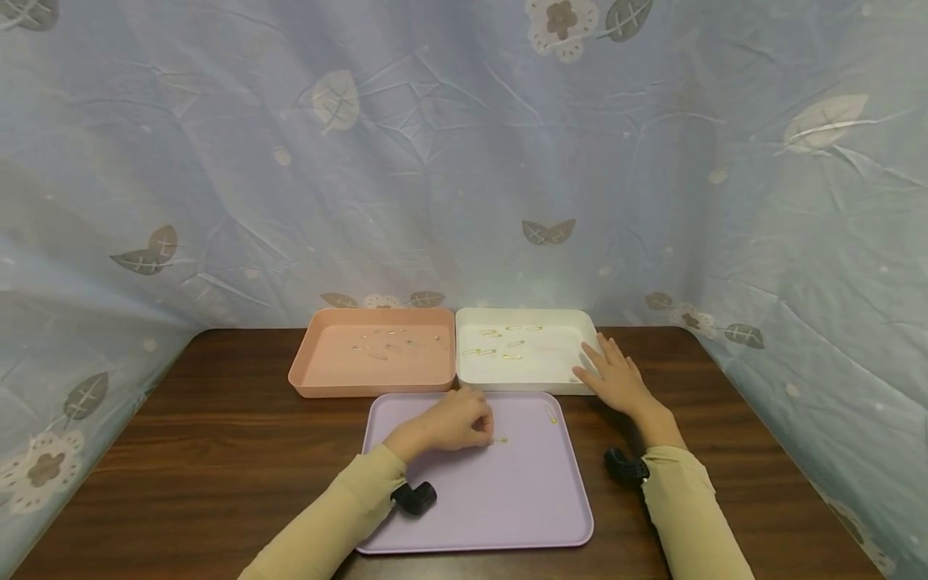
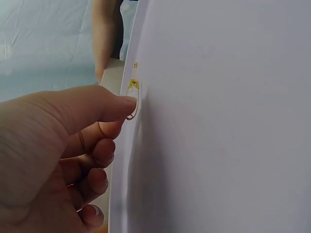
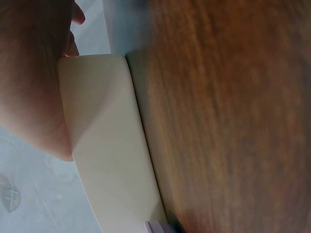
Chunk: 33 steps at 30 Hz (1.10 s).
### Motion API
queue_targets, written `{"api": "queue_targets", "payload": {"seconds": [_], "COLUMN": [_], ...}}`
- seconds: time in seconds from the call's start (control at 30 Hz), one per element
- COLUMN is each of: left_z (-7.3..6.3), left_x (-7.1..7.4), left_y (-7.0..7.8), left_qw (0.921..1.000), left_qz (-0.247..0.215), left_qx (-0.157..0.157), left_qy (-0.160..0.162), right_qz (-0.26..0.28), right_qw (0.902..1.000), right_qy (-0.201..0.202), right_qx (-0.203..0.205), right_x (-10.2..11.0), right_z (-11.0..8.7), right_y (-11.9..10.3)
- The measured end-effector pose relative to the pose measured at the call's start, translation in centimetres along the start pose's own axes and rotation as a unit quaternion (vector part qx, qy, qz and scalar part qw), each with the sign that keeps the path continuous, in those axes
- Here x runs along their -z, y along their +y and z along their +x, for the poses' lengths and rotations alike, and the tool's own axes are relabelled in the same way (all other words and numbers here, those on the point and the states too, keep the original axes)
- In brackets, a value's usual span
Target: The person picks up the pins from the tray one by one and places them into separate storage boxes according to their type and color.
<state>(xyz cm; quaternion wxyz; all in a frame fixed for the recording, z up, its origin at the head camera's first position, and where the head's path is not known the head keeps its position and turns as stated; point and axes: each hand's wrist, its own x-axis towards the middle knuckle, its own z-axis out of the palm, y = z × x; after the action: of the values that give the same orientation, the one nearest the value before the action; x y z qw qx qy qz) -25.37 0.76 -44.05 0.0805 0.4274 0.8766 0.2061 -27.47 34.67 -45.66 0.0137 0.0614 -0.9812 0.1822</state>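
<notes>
My left hand (image 1: 448, 422), above the lavender tray (image 1: 507, 515), pinches a gold safety pin (image 2: 133, 84) between thumb and forefinger. The pin's capped end points away from the fingertips, and its coil end shows by the thumb. Another gold safety pin (image 1: 553, 416) lies near that tray's far right corner. At the right end of the white tray (image 1: 529, 385), my right hand (image 1: 618, 383) has its fingers spread over the rim and holds nothing visible. Several gold safety pins (image 1: 515, 344) are scattered in the white tray. In the right wrist view, the fingertips are mostly hidden.
Left of the white tray, and side by side with it, stands a pink tray (image 1: 373, 390) with several silver safety pins (image 1: 392, 348). All three trays sit on a dark wooden table (image 1: 196, 451). A patterned curtain (image 1: 406, 193) hangs behind and around the table.
</notes>
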Motion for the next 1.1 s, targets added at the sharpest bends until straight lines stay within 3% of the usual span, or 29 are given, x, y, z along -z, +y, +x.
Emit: {"api": "queue_targets", "payload": {"seconds": [0.27,0.5,0.9,1.1], "left_z": [0.4,0.5,1.1,2.1], "left_x": [0.7,1.6,2.3,2.2], "left_y": [0.3,0.3,-0.6,-1.1], "left_qw": [0.9995,0.9984,0.9887,0.9843], "left_qz": [0.013,0.012,0.076,0.103], "left_qx": [-0.013,0.0,-0.019,-0.027], "left_qy": [0.025,0.056,0.128,0.141], "right_qz": [-0.001,0.004,0.007,0.005], "right_qw": [1.0,1.0,0.9999,1.0], "right_qy": [-0.003,-0.008,-0.008,0.0], "right_qx": [-0.004,-0.002,-0.003,-0.003], "right_x": [0.2,0.2,0.0,0.0], "right_z": [-0.2,-0.1,-0.1,-0.1], "right_y": [0.2,0.2,0.1,-0.2]}}
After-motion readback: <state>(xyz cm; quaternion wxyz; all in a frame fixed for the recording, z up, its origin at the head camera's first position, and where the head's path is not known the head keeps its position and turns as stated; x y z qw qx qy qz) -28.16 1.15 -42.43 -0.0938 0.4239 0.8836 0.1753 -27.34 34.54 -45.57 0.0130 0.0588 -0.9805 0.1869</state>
